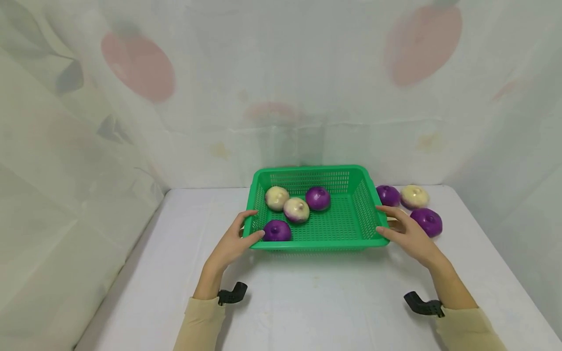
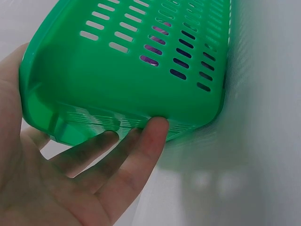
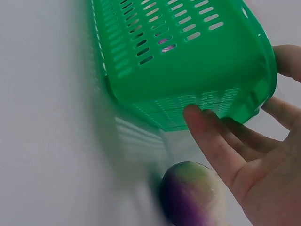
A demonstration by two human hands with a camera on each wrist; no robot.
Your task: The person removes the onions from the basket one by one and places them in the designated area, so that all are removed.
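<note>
And both hands are on it: the left hand (image 1: 230, 246) pinches the left end of the rectangular green perforated plastic basket (image 1: 342, 219), the right hand (image 1: 412, 239) the right end. Whether its base touches the white table (image 1: 307, 307), I can't tell. Inside, leftward, two round glossy purple vegetables (image 1: 318, 198), two round cream-and-purple ones (image 1: 296, 210); more lie to the basket's right.
</note>
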